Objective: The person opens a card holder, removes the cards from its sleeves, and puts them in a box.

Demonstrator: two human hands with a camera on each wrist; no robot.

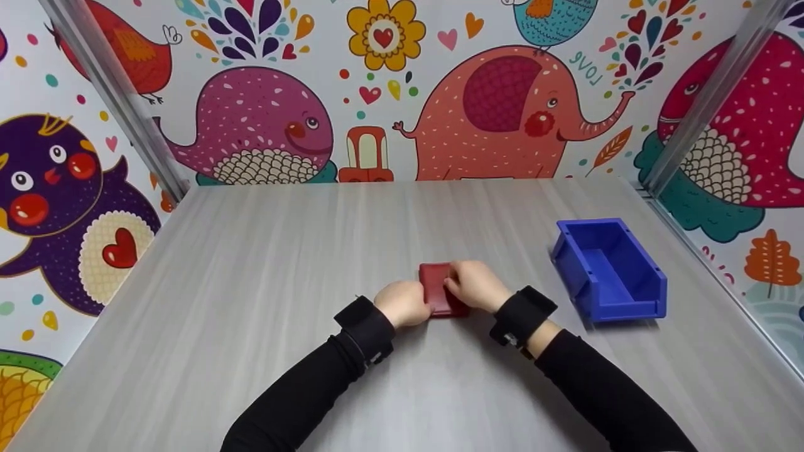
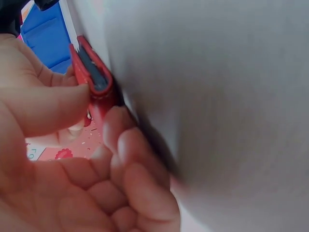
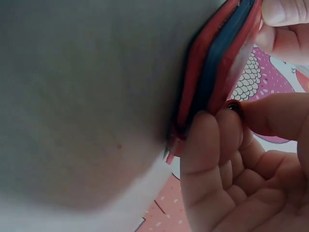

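Note:
A red wallet [image 1: 433, 276], folded over with a dark inside showing between its covers, sits at the middle of the table. My left hand [image 1: 402, 303] holds it by the left edge, thumb on the upper cover and curled fingers low against the folded spine, as the left wrist view shows. At the opposite edge, my right hand [image 1: 478, 285] pinches a small strap with a dark round snap [image 3: 234, 107] between thumb and forefinger. The curled fingers of that hand lie against the wallet's open side in the right wrist view.
To the right of my hands stands a blue plastic bin [image 1: 628, 311] with a low front. Grey wood-grain table [image 1: 282, 251] reaches back to walls printed with cartoon animals. Metal posts [image 1: 119, 94] rise at the back corners.

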